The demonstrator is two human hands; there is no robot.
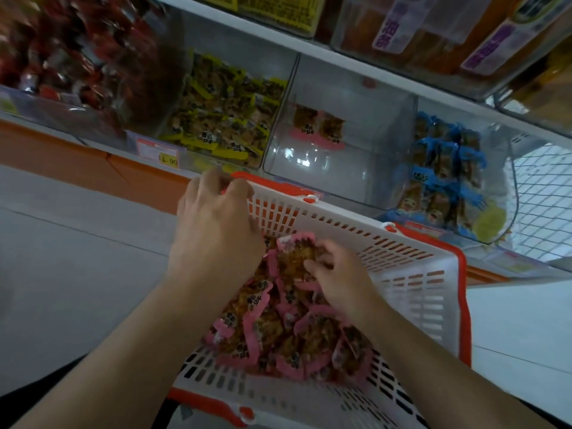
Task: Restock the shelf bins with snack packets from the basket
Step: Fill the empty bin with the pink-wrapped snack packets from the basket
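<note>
My right hand (pixel 335 274) curls its fingers round a few pink-edged snack packets (pixel 297 253) at the top of the heap, lifting them just off the pile of pink packets (pixel 278 329) that fills the white basket (pixel 411 274). My left hand (pixel 216 221) grips the basket's orange rim (pixel 269 182) at the far corner. Just beyond, on the shelf, the clear bin (pixel 346 150) holds two pink packets (pixel 318 125), between a bin of yellow packets (pixel 223 113) and one of blue packets (pixel 442 168)
</note>
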